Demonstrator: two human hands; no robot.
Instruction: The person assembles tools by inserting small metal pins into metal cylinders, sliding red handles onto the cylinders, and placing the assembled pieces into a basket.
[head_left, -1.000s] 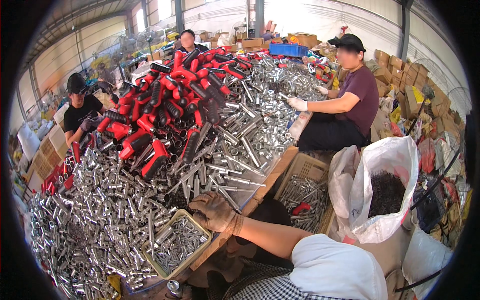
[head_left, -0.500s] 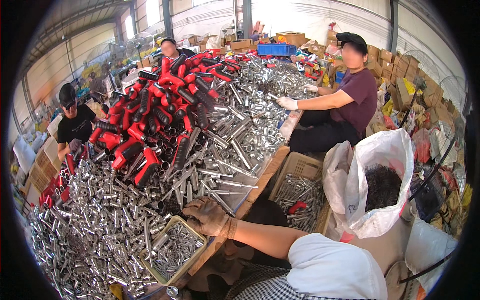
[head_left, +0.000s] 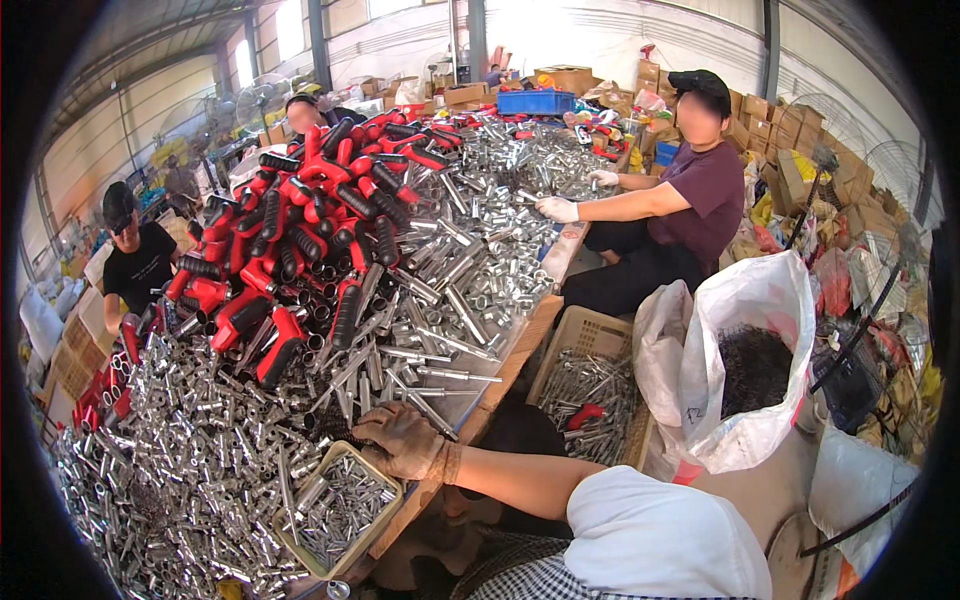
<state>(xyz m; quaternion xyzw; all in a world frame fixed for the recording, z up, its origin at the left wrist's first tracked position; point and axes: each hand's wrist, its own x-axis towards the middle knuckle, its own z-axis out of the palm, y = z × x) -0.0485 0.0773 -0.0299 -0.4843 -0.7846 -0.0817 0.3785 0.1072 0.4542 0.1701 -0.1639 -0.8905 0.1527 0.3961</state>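
Note:
My right hand (head_left: pixel 405 441), in a stained brown work glove, rests at the table's near edge beside the rim of a shallow plastic tray (head_left: pixel 390 497). Its fingers curl down toward the metal pile; the fingertips are hidden, so what they hold cannot be made out. Small silvery metal pins and tubes (head_left: pixel 345 505) fill the tray. Around it spreads a big heap of loose metal tubes and sockets (head_left: pixel 190 470). Several longer metal rods (head_left: pixel 425 375) lie just beyond my hand. Farther back rises a mound of red-and-black tool handles (head_left: pixel 290 230). My left hand is out of view.
At right, a person in a maroon shirt (head_left: pixel 700 195) reaches white-gloved hands into the parts. Another in black (head_left: pixel 145 265) works at left; a third sits behind the handles. Right of the wooden table edge (head_left: pixel 500 390) stand a basket of rods (head_left: pixel 625 455) and an open white sack (head_left: pixel 700 420).
The whole view has shifted slightly, so the scene sits a little farther left. My right hand stays in about the same place beside the tray.

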